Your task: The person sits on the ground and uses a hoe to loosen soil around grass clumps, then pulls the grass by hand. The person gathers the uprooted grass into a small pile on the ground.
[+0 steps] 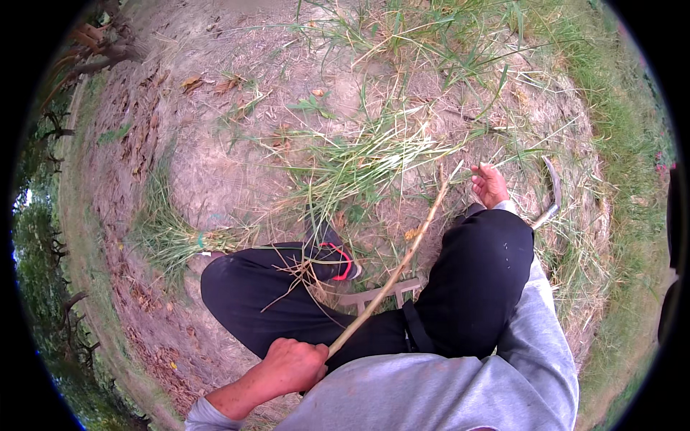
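My left hand [296, 363] is shut around the lower end of a long, bare wooden stick [401, 264]. The stick slants up and away between my bent legs, its far tip near the loose cut grass [372, 156] on the ground. Beyond my right knee, my right hand [489, 186] is raised with its fingers loosely curled and apart. I see nothing held in it, though thin grass blades pass close to its fingertips. Just right of that hand lies a sickle [554, 188] with a curved metal blade, its handle partly hidden behind my knee.
A bundle of grass [172, 231] with a teal tie lies beyond my left knee. Under me is part of a low frame [377, 293], perhaps a stool. My dark shoe [334, 261] has red trim. Standing grass [609, 108] grows at right; bare branches [99, 51] reach in at upper left.
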